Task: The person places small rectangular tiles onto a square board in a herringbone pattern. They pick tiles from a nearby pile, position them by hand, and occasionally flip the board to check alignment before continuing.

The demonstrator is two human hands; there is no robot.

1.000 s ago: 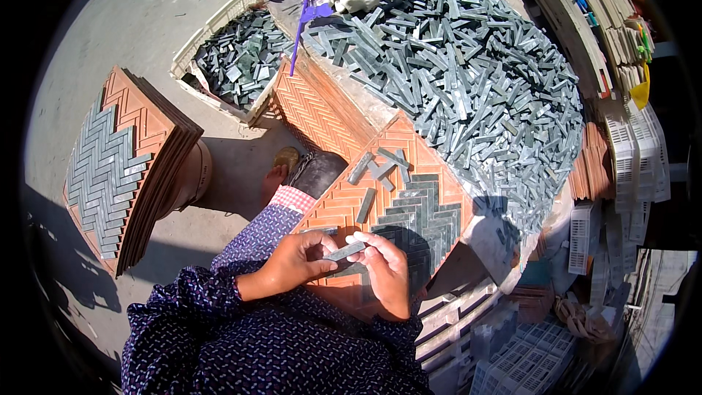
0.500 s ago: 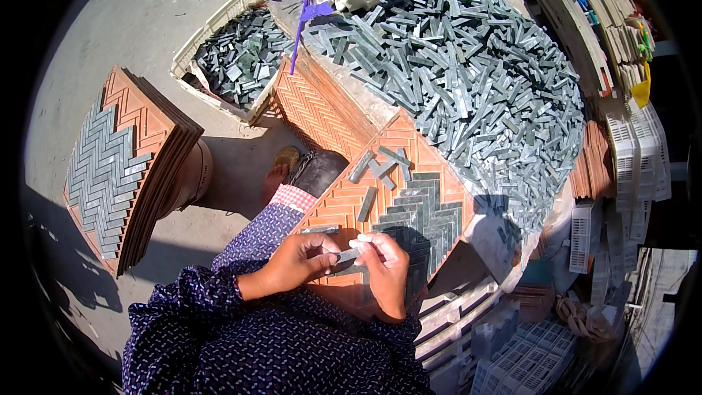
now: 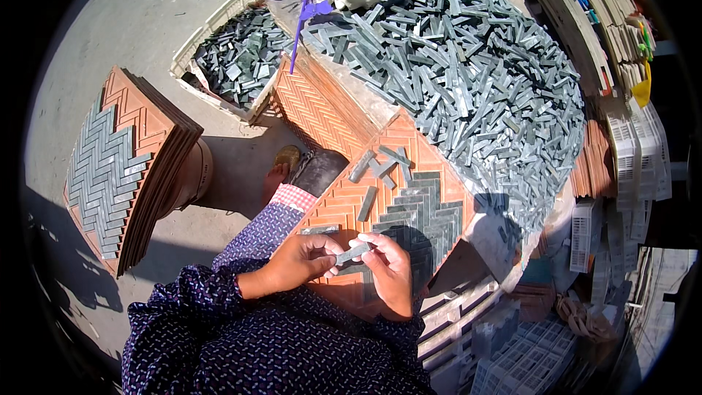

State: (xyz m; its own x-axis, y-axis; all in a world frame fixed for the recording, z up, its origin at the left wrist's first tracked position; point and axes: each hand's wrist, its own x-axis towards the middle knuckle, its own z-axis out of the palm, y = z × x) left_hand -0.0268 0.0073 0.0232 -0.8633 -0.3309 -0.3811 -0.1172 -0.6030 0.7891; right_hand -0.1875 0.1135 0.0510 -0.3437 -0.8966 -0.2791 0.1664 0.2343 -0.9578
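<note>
The left hand and right hand pinch one grey stone strip — each grip closed on an end — above an orange herringbone tray, partly filled; a heap of loose strips lies beyond it, to the right.

From the held strip, bare grooves of the orange tray are left passable at 11 o'clock; between 12 and 1, passage is obstructed by loose strips, and farther at 1 by the heaped pile.
</note>
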